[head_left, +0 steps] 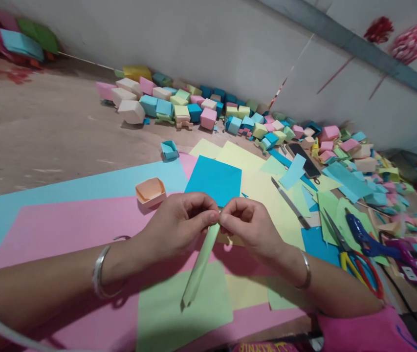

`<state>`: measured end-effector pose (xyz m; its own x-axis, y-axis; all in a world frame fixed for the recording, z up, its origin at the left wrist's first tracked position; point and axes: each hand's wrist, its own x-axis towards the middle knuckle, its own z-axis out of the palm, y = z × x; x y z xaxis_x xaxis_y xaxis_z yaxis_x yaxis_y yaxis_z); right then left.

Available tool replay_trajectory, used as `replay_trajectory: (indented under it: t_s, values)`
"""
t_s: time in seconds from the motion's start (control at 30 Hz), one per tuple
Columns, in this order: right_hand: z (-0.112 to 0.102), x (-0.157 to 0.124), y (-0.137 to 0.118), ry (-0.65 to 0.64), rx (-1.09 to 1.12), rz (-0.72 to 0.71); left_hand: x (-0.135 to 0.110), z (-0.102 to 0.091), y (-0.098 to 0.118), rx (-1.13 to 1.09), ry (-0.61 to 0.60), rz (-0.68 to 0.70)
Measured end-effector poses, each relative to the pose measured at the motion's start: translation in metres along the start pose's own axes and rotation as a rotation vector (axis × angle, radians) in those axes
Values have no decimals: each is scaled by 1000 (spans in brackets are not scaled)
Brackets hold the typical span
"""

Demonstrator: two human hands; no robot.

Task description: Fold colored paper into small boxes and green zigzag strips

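Observation:
My left hand [179, 222] and my right hand [248, 225] meet in the middle, both pinching the top end of a narrow folded strip of light green paper [201, 264]. The strip hangs down towards me over a green sheet [179, 313] and a large pink sheet [65, 230]. Each wrist wears a silver bangle. A blue square sheet [215, 181] lies just beyond my fingers. An open orange paper box [150, 190] sits to the left of my left hand, and a small blue paper box [169, 149] stands further back.
Several folded paper cubes [208, 115] in pink, blue, yellow and green are heaped along the wall. To the right lie a metal blade [291, 203], scissors [355, 254], a blue glue gun [362, 237], a phone [305, 161] and paper scraps. Bare floor stretches left.

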<state>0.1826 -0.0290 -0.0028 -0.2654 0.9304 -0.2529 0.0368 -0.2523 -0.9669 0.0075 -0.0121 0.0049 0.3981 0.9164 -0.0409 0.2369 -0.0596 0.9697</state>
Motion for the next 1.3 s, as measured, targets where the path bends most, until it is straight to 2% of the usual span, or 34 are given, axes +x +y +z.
replay_trajectory:
  t_s: [0.07,0.13,0.23,0.3,0.33,0.4,0.47,0.53,0.6,0.67,0.73,0.8,0.9,1.07,1.3]
  values:
    - [-3,2,3,1,-79,-30,2,1,-1,-84,-34,-113]
    - [-7,5,6,24,-231,-159,3,1,-4,-175,-12,-205]
    - [-11,9,12,98,-562,-575,4,1,-9,-290,64,-211]
    - [-12,9,14,143,-778,-841,4,1,-11,-324,68,-195]
    - [-12,9,15,155,-862,-924,4,1,-11,-330,52,-212]
    - [-11,8,15,178,-950,-992,3,1,-11,-350,4,-268]
    - [-10,6,13,173,-922,-976,3,2,-10,-373,-28,-305]
    - [-9,5,10,161,-802,-909,2,2,-7,-391,-42,-301]
    - [-9,6,8,194,-646,-769,1,2,-4,-385,-61,-288]
    - [-9,7,9,227,-480,-569,0,2,-1,-315,-64,-260]
    - [-9,8,10,209,-341,-382,0,2,2,-212,-37,-226]
    - [-8,8,11,164,-257,-273,0,2,2,-169,-15,-228]
    - [-6,8,10,133,-204,-210,1,2,1,-226,-22,-271]
    - [-2,7,10,117,-142,-171,1,4,-3,-299,-19,-262]
    - [3,6,12,121,28,-81,3,5,-8,-296,-116,-327]
